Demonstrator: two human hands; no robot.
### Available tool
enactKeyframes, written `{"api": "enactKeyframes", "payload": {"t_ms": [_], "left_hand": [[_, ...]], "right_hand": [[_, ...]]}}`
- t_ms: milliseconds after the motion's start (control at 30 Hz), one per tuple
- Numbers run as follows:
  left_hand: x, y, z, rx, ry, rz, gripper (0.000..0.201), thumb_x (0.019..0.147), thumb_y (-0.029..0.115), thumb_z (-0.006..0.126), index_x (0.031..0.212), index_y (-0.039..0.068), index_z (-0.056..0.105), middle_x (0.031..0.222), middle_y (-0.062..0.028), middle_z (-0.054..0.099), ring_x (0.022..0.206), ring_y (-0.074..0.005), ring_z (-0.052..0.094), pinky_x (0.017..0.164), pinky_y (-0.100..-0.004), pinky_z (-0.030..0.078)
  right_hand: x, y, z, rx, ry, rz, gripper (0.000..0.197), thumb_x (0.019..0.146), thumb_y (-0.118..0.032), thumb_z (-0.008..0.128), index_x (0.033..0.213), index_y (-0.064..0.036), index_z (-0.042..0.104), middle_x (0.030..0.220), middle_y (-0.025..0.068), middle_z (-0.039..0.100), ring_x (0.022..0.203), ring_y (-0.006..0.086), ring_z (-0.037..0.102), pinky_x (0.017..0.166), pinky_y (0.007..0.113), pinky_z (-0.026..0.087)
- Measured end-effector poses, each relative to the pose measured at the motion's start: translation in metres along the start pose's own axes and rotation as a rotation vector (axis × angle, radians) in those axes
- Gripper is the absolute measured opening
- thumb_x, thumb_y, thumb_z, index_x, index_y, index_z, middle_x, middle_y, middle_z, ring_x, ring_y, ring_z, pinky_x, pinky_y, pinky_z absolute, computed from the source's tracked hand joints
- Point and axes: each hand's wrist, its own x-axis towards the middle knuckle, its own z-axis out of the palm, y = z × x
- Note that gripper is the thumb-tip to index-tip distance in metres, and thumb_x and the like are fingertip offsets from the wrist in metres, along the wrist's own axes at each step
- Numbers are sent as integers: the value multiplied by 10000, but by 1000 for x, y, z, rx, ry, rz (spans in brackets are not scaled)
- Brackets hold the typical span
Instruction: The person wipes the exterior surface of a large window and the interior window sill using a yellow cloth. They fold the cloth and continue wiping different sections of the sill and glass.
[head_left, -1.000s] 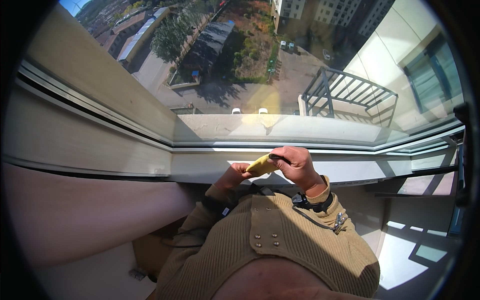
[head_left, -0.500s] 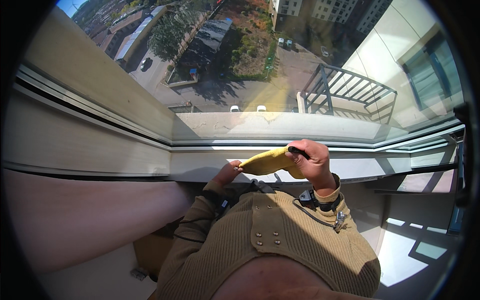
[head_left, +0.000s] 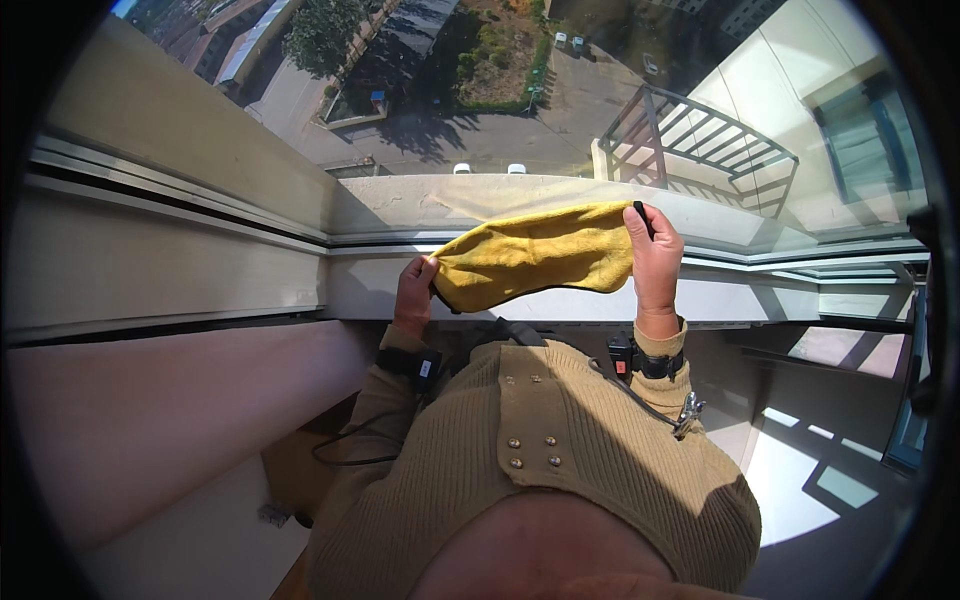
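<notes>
A yellow cloth (head_left: 540, 255) with a dark edging hangs stretched between my two hands, above the white windowsill (head_left: 375, 285). My left hand (head_left: 415, 290) pinches its left corner between thumb and fingers. At the upper right corner, my right hand (head_left: 657, 255) grips the cloth, with a bit of the black edging sticking out by the fingers. Folds run across the middle of the fabric. Behind it stands the window glass (head_left: 420, 205).
A window frame (head_left: 180, 240) runs along the left wall. Outside, far below, are a road, trees and parked cars; a metal railing (head_left: 700, 140) stands beyond the glass at right. Sunlit patches fall on the floor (head_left: 790, 480) at right. Straps and a cable hang about both wrists.
Both hands have moved forward and apart, toward the glass. The cloth, bunched and slanted before, is now spread wide between them.
</notes>
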Motion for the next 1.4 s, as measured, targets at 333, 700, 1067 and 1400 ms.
{"api": "enactKeyframes", "payload": {"t_ms": [333, 700, 1067, 1400], "left_hand": [[-22, 55, 53, -261, 57, -107, 173, 911, 193, 557, 954, 35, 615, 900, -24, 632, 811, -120, 596, 731, -274, 486], [-33, 44, 133, -56, -301, -96, 230, 866, 99, 611, 1072, 14, 556, 935, -23, 627, 818, -70, 583, 743, -215, 457], [-28, 43, 139, 199, -210, 111, 239, 908, 86, 541, 1093, -51, 606, 944, -36, 651, 847, -80, 588, 779, -227, 468], [-25, 45, 142, 425, -83, 253, 237, 903, 93, 544, 1060, -72, 611, 877, -35, 649, 777, -60, 569, 710, -207, 477]], "right_hand": [[-29, 37, 21, 446, -146, 372, 218, 930, -163, 552, 1059, 12, 569, 964, 25, 619, 846, 70, 560, 771, 212, 456], [-52, 26, 60, -5, -432, 86, 211, 877, -152, 606, 995, 23, 619, 769, 70, 637, 677, 92, 571, 620, 232, 459], [-42, 19, 57, -326, -256, -244, 203, 820, -111, 625, 990, -1, 648, 817, 142, 637, 678, 271, 626, 610, 316, 496], [-42, 23, 61, -320, -377, -262, 240, 829, -92, 599, 1035, 29, 624, 888, 182, 636, 781, 321, 626, 681, 338, 504]]}}
